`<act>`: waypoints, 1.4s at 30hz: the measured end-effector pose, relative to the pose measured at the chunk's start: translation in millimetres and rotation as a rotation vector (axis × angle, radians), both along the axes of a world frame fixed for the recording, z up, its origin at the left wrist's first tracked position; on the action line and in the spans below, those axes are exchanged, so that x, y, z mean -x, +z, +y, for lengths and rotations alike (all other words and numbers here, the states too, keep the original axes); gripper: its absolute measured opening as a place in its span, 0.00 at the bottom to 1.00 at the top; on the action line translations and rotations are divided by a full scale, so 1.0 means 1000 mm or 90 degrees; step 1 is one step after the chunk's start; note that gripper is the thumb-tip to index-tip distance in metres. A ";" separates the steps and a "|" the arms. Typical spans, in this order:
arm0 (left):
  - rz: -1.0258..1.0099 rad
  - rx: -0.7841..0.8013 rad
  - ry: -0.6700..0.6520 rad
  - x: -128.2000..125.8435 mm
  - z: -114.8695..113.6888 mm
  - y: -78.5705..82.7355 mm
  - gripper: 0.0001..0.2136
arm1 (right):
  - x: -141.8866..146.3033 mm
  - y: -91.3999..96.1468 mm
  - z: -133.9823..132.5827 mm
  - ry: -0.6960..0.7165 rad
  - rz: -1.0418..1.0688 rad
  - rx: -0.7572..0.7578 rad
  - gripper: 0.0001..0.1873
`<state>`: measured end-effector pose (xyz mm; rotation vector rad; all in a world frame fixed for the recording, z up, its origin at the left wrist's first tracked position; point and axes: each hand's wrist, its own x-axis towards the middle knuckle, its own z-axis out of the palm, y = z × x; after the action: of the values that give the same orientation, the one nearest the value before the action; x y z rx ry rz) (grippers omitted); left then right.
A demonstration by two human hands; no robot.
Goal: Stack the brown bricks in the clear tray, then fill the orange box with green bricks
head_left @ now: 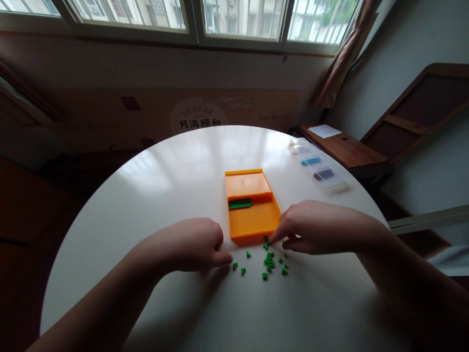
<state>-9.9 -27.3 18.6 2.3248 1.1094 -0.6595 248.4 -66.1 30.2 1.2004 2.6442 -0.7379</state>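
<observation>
On the white table several small green building bricks [269, 260] lie scattered in front of an orange plastic case [252, 226]. My right hand [315, 229] is open, its index fingertip at a small cluster of green bricks [266, 240] by the case's near edge, thumb held apart. Left of the bricks, my left hand [198, 244] has its fingers curled under and its thumb stretched toward a loose green brick [235, 265]. The inside of that hand is hidden. A block of joined green bricks [240, 203] sits inside the case, along its divider on the left.
Clear plastic boxes [331, 180] stand along the table's right edge, with blue and dark pieces inside. Behind them is a wooden bench or chair [348, 149] with a sheet of paper [324, 131]. The round table [110, 234] curves away below the windows.
</observation>
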 end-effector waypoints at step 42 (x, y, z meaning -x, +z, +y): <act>-0.001 -0.012 -0.008 0.000 -0.003 0.005 0.20 | 0.014 -0.010 0.000 0.063 -0.003 -0.070 0.09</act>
<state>-10.3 -29.9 23.1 2.3496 1.1055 -0.6540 233.9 -66.2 20.6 1.0854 2.7486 -0.5798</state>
